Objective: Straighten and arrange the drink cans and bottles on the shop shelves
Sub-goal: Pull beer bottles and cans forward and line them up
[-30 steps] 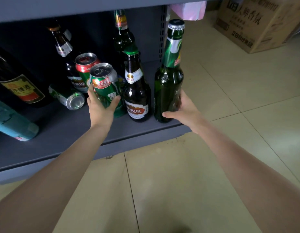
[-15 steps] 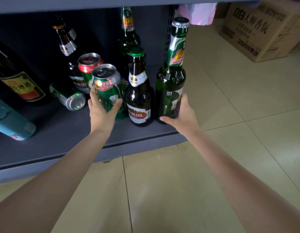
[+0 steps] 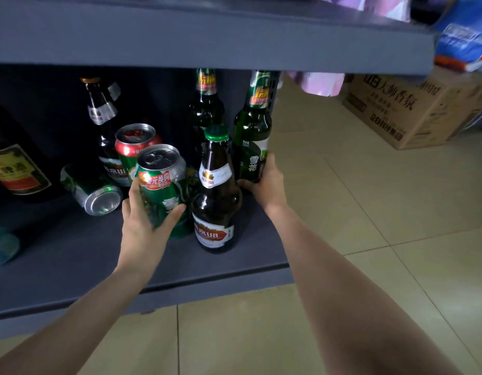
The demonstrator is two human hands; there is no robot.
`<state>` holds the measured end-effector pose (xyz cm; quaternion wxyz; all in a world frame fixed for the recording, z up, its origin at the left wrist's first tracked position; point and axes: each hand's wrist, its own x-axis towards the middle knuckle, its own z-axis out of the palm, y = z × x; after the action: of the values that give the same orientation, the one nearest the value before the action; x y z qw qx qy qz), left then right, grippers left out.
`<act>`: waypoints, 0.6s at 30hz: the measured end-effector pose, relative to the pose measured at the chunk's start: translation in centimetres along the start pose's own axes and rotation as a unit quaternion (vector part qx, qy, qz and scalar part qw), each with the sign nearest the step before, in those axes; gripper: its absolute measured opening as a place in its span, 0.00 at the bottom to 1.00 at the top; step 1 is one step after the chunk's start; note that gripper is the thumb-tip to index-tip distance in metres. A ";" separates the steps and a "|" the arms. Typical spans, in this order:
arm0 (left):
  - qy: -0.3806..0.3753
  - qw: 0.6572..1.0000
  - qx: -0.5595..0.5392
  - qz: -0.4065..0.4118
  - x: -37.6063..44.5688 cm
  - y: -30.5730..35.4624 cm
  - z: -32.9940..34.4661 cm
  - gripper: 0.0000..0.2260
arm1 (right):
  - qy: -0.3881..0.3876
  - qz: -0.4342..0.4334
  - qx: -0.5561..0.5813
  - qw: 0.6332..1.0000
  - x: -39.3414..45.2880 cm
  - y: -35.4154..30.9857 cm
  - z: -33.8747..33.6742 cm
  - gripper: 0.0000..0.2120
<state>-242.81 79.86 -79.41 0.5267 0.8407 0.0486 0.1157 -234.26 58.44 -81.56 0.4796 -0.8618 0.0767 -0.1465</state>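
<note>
Your two forearms reach in from the bottom of the view over the tiled floor [image 3: 369, 212] toward the lower grey shelf [image 3: 72, 266]. Your left hand [image 3: 142, 226] is wrapped around the lower body of a green can [image 3: 164, 190], thumb on its right side and fingers on its left, and the can stands near the front of the shelf, tilted a little to the left. Just to the right of it stands a brown bottle [image 3: 215, 201] with a green cap and a red and white label, upright and untouched by either hand. Your right hand [image 3: 267, 185] curls around the lower part of a green bottle [image 3: 252, 136] at the right end of the shelf, just behind and beside the brown one; its neck rises up to the underside of the upper shelf [image 3: 207, 44]. Behind the green can stands a red-topped can [image 3: 134, 142], and to the left of both a silver-bottomed can [image 3: 91, 190] lies on its side with its base toward you. Farther back, a dark bottle with a silver neck foil [image 3: 102, 115] stands on the left and another green bottle [image 3: 204, 109] stands near the back wall. At the far left edge a large dark bottle with a yellow label [image 3: 15, 169] shows partly. Beyond the shelf end, a cardboard box [image 3: 407, 109] rests on the floor.
</note>
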 end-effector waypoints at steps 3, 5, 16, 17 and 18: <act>0.000 1.000 0.006 -0.003 0.1 0.1 0.1 0.37 | 0.001 -0.002 0.009 1.000 0.6 0.0 0.8 0.32; 0.004 1.000 0.005 -0.006 0.1 0.1 0.1 0.37 | -0.015 0.008 0.003 1.000 0.4 -0.1 0.6 0.33; -0.034 0.999 -0.012 -0.019 0.6 -0.1 -1.0 0.38 | -0.094 0.054 0.286 0.952 -9.5 -4.9 -2.7 0.08; -0.050 0.999 -0.009 -0.014 0.6 -0.2 -1.5 0.38 | -0.112 0.068 0.322 0.938 -9.8 -5.3 -2.8 0.10; -0.062 0.998 0.000 -0.010 0.6 -0.5 -1.9 0.38 | -0.128 0.072 0.335 0.931 -10.0 -5.7 -3.2 0.12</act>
<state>-242.65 81.84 -78.94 0.5298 0.8458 0.0247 0.0579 -244.80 61.61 -76.97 0.7551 -0.6550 0.0233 -0.0175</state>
